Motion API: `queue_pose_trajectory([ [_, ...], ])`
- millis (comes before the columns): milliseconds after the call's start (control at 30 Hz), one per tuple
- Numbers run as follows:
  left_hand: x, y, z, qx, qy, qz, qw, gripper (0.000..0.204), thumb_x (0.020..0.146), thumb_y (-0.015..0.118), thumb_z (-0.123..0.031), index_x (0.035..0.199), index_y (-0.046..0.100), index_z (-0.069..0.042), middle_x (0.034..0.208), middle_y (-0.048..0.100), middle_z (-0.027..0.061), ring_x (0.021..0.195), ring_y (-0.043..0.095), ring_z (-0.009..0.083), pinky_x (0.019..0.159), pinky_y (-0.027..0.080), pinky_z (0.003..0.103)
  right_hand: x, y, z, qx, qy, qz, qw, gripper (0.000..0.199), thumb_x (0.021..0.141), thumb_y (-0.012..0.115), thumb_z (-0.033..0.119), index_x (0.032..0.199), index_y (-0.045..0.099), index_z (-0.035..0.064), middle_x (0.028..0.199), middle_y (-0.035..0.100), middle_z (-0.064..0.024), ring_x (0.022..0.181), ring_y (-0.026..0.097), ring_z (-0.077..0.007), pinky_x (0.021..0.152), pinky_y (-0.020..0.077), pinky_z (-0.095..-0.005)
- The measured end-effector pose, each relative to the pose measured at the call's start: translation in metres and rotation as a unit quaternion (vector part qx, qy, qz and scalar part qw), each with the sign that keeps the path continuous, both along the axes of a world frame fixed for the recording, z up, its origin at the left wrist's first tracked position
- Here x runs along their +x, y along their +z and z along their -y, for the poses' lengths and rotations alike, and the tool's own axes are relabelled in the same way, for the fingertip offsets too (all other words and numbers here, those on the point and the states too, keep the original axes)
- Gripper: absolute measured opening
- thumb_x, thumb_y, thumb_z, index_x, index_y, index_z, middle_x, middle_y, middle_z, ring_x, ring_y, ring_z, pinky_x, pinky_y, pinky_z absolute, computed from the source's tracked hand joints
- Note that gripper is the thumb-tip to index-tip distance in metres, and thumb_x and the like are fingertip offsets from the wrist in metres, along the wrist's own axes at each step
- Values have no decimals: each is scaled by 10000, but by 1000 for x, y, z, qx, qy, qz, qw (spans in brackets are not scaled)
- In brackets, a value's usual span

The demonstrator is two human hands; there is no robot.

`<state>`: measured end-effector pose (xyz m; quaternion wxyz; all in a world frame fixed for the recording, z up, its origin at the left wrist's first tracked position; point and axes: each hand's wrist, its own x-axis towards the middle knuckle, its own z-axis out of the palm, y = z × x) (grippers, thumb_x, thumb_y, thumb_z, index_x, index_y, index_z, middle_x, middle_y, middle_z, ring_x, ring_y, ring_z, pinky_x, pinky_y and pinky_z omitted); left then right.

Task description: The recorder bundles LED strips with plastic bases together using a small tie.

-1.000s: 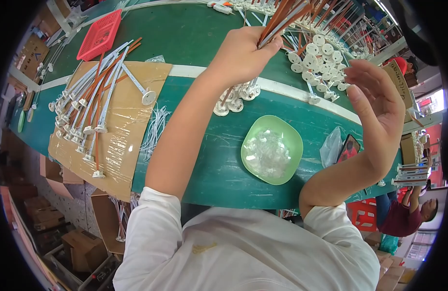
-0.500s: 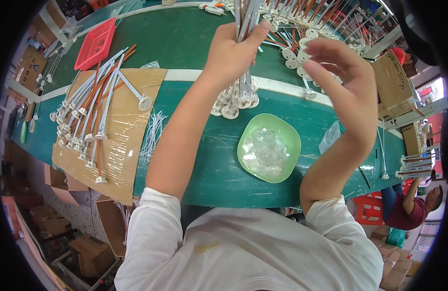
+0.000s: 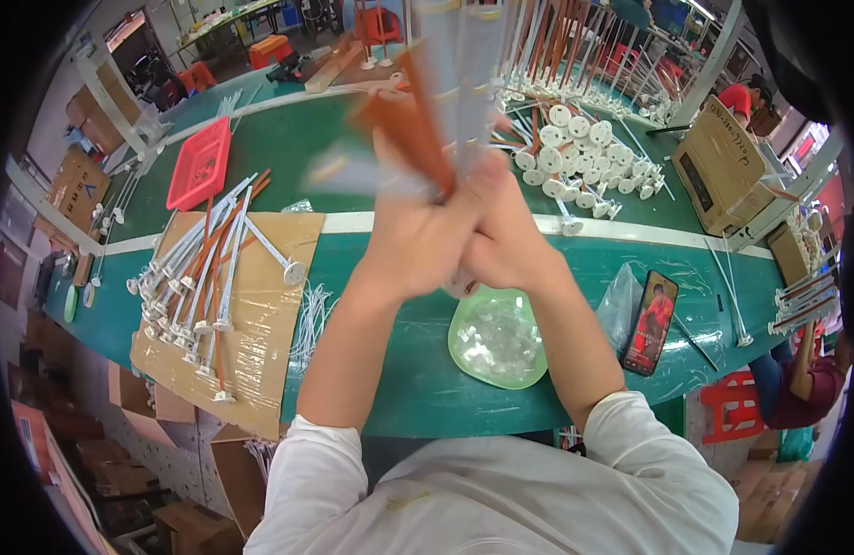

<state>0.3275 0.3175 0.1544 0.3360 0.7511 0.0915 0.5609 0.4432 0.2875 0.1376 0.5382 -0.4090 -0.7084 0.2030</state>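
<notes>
Above the bench, both my hands are closed around a bundle of long strips, grey-white and brown, smeared by motion. My left hand wraps the lower part from the left, and my right hand presses against it from the right. Some brown strips splay out to the left at the top. The bundle's lower end is mostly hidden behind my hands. Just below them stands a light green bowl with small clear plastic pieces in it.
At left, cardboard bears strips with round white bases; white ties lie beside it. A red basket stands beyond. Farther right are piled white-based strips and a box. A phone lies beside a plastic bag.
My right hand has moved left from the air onto the bundle, joining my left hand. The bundle has come nearer and some strips now splay out. The view has tilted up; the phone shows now.
</notes>
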Motion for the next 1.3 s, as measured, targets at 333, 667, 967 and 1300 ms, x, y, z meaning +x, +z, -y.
queue_pose_trajectory([
  [333, -2, 8, 5, -169, -61, 21, 984, 618, 826, 719, -221, 1363, 455, -68, 1327, 491, 122, 1102, 545, 234, 925, 462, 386, 102, 18, 22, 19, 190, -721, 666, 348, 948, 490, 145, 606, 426, 129, 532, 402, 16, 521, 419, -133, 647, 428, -321],
  [667, 9, 3, 21, -83, -162, -37, 983, 626, 658, 842, -84, 1222, 576, -34, 1035, 663, 78, 860, 654, 129, 732, 542, 260, 84, 26, 37, -153, 434, -742, 488, 400, 973, 511, 228, 597, 417, 127, 576, 487, 15, 752, 508, -139, 797, 427, -286],
  [967, 14, -5, 22, 15, -205, 67, 976, 715, 699, 811, -195, 1318, 490, -38, 1128, 592, 55, 976, 603, 133, 761, 531, 291, 61, 22, 32, -112, 275, -748, 594, 372, 991, 487, 253, 644, 460, 121, 614, 521, 7, 743, 518, -145, 792, 430, -290],
  [1300, 9, -3, 26, -146, -263, 78, 950, 468, 787, 779, -108, 1203, 591, -5, 1063, 646, 59, 947, 601, 110, 790, 502, 260, 30, 30, 35, -67, -97, -552, 826, 360, 996, 486, 284, 669, 492, 132, 636, 537, 30, 683, 533, -112, 746, 453, -288],
])
